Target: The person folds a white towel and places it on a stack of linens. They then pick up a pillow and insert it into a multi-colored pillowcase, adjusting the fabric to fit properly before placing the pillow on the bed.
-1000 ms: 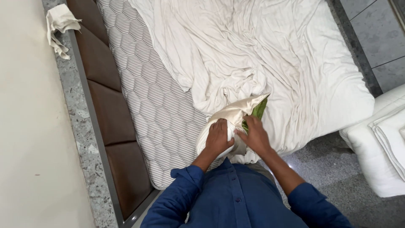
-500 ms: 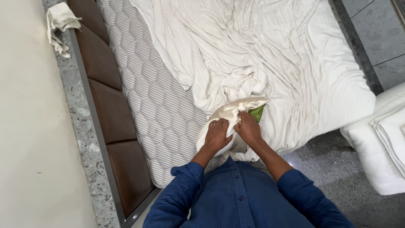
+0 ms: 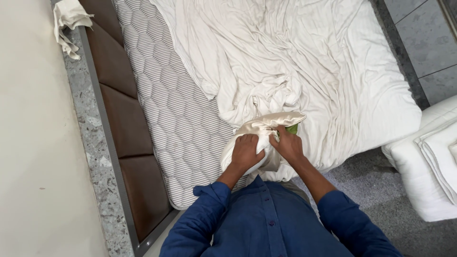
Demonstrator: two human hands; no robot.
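Cream pillowcase (image 3: 266, 124) with a green pillow (image 3: 292, 128) peeking out, at the near edge of the bed by the rumpled sheet (image 3: 304, 62), left hand (image 3: 246, 152) and right hand (image 3: 288, 144) both gripping its cloth, striped mattress (image 3: 166, 104) beside.

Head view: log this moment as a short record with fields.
left hand: left hand grips the cream pillowcase
right hand: right hand pinches the pillowcase's open edge
inside the case: green pillow, only a corner showing
under it: crumpled cream sheet on a striped quilted mattress
headboard: brown padded panels
ledge: white cloth on a speckled stone ledge
right edge: folded white bedding
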